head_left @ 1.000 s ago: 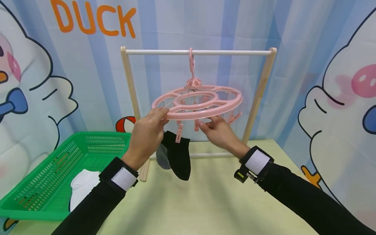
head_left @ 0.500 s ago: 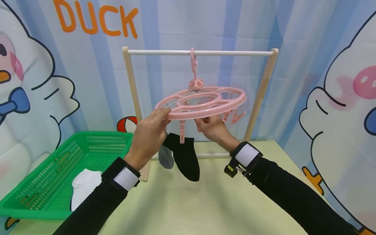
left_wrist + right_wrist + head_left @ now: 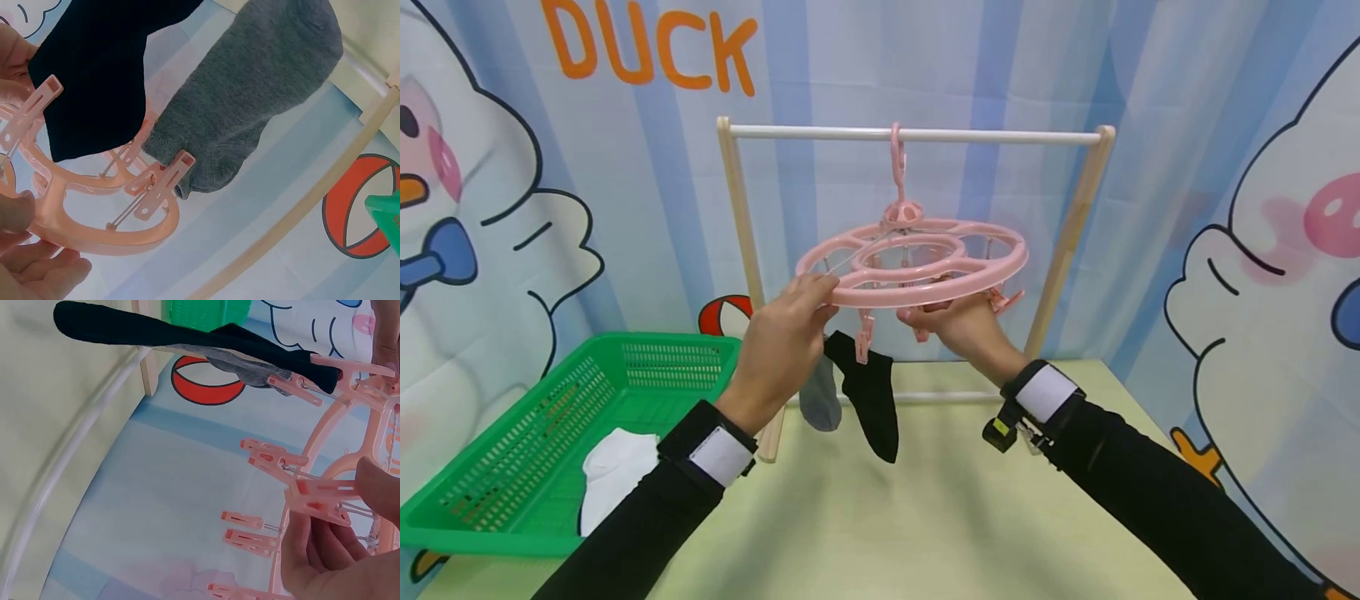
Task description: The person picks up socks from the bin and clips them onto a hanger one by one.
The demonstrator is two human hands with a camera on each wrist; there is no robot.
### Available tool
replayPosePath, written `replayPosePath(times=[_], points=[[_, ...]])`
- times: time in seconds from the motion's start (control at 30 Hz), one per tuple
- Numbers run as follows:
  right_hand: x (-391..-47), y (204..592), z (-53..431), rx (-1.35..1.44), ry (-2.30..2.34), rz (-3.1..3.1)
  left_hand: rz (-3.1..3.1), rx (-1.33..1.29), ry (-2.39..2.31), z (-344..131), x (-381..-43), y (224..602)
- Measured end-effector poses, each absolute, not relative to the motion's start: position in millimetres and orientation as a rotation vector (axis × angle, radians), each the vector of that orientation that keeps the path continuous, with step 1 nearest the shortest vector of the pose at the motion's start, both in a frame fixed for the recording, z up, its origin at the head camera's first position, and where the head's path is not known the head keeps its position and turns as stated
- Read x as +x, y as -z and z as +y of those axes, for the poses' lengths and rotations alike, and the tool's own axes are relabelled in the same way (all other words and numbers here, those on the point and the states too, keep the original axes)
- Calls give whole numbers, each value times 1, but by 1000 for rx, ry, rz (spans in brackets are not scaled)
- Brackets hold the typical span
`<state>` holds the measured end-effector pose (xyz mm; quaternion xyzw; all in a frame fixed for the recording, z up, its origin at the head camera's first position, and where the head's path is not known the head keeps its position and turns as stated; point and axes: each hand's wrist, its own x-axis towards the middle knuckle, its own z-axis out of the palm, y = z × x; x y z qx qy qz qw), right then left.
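A pink round clip hanger [image 3: 925,293] hangs by its hook from a white rod. My left hand [image 3: 778,346] grips its rim at the left front. Below the ring, my right hand [image 3: 973,329] holds a pink clothespin [image 3: 319,497] between thumb and fingers, as the right wrist view shows. A black sock [image 3: 872,408] dangles from a clothespin [image 3: 863,337] between the two hands. Left of it hangs a grey sock [image 3: 250,75], clipped at its cuff in the left wrist view. Several other clothespins [image 3: 250,542] carry nothing.
The white rod [image 3: 1000,135] tops a wooden-legged rack [image 3: 1067,242] on a pale yellow table [image 3: 955,517]. A green basket [image 3: 490,546] stands at the left with a white cloth item [image 3: 617,467] inside. A duck-print curtain [image 3: 820,58] backs the scene.
My right hand has moved under the ring and taken hold of a clothespin. The hanger and black sock have shifted slightly right, with the sock swinging and turning. The left hand keeps its grip.
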<state>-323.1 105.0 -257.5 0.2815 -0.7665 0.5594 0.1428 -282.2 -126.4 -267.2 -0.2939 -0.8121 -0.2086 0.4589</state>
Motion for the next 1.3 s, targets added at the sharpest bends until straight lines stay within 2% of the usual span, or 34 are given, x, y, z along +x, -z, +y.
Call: replayPosePath(times=[0.5, 0.87, 1.07, 1.3], points=[[-322, 253, 107, 954, -1560, -2293, -2004, -671, 444, -132, -280, 264], [-317, 255, 108, 901, -1572, -2312, -1964, -616, 404, -144, -282, 266], [-317, 255, 107, 909, -1559, -2317, -2039, -505, 360, -175, -289, 269], [-319, 256, 107, 910, -1532, -2291, -2365, -258, 399, -246, -303, 294]])
